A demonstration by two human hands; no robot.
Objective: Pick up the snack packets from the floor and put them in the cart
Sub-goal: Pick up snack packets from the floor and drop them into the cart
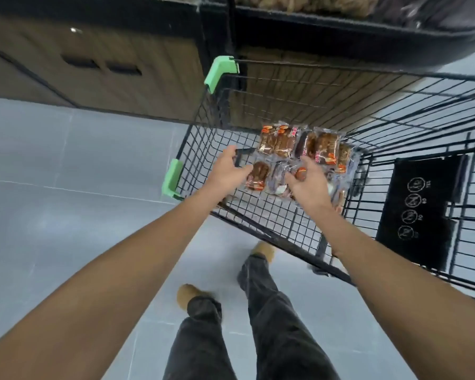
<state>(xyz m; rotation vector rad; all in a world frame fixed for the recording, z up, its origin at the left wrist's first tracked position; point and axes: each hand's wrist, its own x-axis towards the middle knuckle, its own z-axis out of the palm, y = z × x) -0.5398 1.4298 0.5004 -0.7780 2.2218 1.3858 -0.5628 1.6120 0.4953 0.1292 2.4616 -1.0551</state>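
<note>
Several clear snack packets [299,145] with brown cakes and orange-red labels lie in a cluster inside the black wire cart [285,215]. Both my arms reach over the cart's near rim. My left hand [228,168] hovers at the left edge of the cluster, with its fingers apart and its thumb next to the nearest packet [257,175]. My right hand [310,185] is spread flat over the packets on the right side and hides some of them. One more packet edge [337,207] peeks out below my right wrist.
The cart has green corner bumpers [222,72] and a black child-seat flap [420,212] with white pictograms at the right. A wood-panelled shelf base [93,64] and a dark shelf stand behind. My legs and tan shoes [189,296] are on the grey tiled floor.
</note>
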